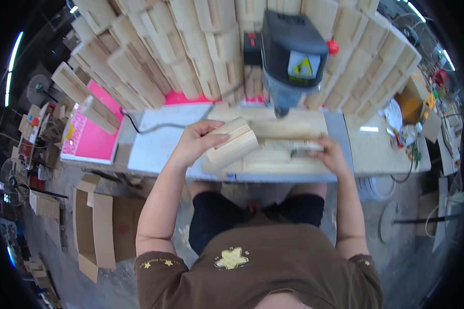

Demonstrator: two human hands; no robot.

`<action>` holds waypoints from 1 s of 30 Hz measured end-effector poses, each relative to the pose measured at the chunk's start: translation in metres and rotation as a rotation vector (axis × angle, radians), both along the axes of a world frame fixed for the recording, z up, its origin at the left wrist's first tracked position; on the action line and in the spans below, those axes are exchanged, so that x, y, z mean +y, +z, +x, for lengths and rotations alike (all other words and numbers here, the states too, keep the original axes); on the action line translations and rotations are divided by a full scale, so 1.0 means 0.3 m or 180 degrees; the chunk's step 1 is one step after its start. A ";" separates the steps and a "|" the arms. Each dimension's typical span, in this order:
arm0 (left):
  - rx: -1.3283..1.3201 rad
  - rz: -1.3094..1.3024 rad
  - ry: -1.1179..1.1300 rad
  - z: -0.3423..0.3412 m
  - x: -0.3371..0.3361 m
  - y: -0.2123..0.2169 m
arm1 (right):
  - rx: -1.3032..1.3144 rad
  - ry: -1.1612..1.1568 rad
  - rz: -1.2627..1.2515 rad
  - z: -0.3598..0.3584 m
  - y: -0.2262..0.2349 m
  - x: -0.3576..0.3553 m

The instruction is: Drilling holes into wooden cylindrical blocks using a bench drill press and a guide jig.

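The left hand [197, 143] grips a grooved wooden block [236, 149], tilted, by the wooden jig [268, 168]; the right hand [333, 156] bends its fingers at a pale strip [288, 144], hold unclear. Seemingly positioning; next probably calls for squaring the block beneath the machine head [294, 56]

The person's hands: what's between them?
In the head view, a pale wooden block, gripped by the left hand, then a light strip reaching toward the right hand, with wooden pieces beside it.

Bright tube lights [15, 50] glow above a grey floor [113, 288].
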State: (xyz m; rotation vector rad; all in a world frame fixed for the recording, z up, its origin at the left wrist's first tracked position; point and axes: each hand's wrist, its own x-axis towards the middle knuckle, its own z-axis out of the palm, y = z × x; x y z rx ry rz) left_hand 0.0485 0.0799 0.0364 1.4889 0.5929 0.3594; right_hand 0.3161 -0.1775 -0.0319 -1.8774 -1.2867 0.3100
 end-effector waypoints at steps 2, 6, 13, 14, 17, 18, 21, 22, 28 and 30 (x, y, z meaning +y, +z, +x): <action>0.0181 -0.0072 -0.0202 0.017 -0.019 -0.103 | 0.0269 0.0130 -0.0156 0.018 0.007 0.009; 0.0319 -0.0217 -0.0506 0.048 -0.013 -0.191 | 0.0610 0.0399 -0.0187 0.026 0.027 0.021; 0.0356 -0.0078 -0.1188 0.084 0.009 -0.177 | 0.0946 0.0530 -0.0361 0.050 0.049 0.039; 0.0428 0.0016 -0.1326 0.086 0.009 -0.178 | 0.1081 0.0545 -0.0444 0.054 0.050 0.039; 0.0280 -0.0052 -0.1068 0.098 -0.007 -0.198 | 0.0962 0.0486 -0.0450 0.053 0.049 0.037; 0.0274 -0.0052 -0.1073 0.109 -0.015 -0.208 | 0.0937 0.0483 -0.0397 0.047 0.050 0.037; 0.0267 0.0142 -0.0896 0.162 -0.066 -0.249 | 0.0554 0.0533 -0.0296 0.014 0.047 0.039; 0.0162 0.0259 -0.0374 0.192 -0.092 -0.266 | 0.0391 0.0592 -0.0222 -0.002 0.045 0.043; -0.0570 0.1539 0.1843 0.243 -0.201 -0.344 | -0.0265 0.0242 0.0142 -0.082 0.020 0.032; -0.0484 0.1560 0.1769 0.196 -0.242 -0.362 | -0.0376 0.0152 0.0200 -0.090 0.009 0.014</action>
